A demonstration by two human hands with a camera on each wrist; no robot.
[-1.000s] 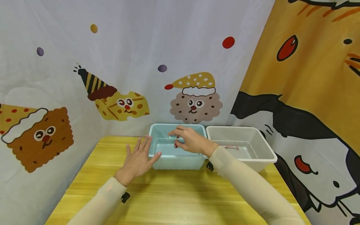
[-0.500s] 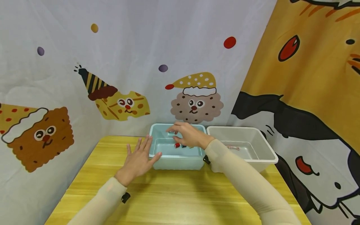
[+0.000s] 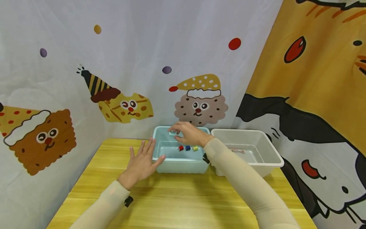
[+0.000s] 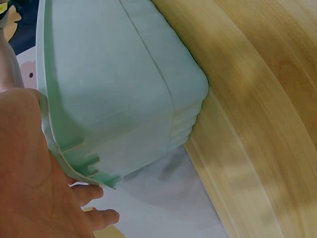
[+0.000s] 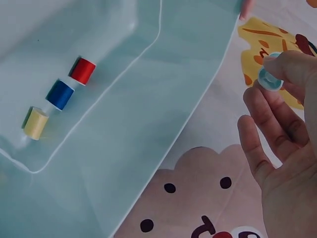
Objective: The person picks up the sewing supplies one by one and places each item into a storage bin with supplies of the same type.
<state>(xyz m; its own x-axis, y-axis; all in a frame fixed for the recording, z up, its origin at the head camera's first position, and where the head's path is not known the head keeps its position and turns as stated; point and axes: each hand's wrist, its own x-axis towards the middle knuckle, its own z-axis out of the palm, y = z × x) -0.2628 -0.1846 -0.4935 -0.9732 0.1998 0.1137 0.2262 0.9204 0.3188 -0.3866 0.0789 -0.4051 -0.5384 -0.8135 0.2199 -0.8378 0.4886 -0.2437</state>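
Note:
My right hand [image 3: 191, 133] pinches a pale blue thread spool [image 5: 270, 79] between thumb and fingers, over the far left part of the light blue bin [image 3: 183, 166]. The right wrist view shows this spool end-on, level with the bin's edge. Three more spools lie in a row on the bin floor: red [image 5: 82, 71], dark blue [image 5: 60, 94] and pale yellow [image 5: 35, 124]. With its fingers spread, my left hand [image 3: 140, 164] rests against the bin's left rim; its palm [image 4: 29, 163] overlaps that rim in the left wrist view.
Right of the blue bin stands a whitish bin [image 3: 271, 156], close beside it, with a thin pinkish item [image 3: 238, 151] on its floor. Both bins are on a wooden table [image 3: 171, 203]. A cartoon-printed cloth [image 3: 128, 57] hangs right behind them.
My right hand has risen slightly and drawn back toward the bin's far side with the pale blue spool, uncovering the three spools on the floor. The left hand has stayed in place.

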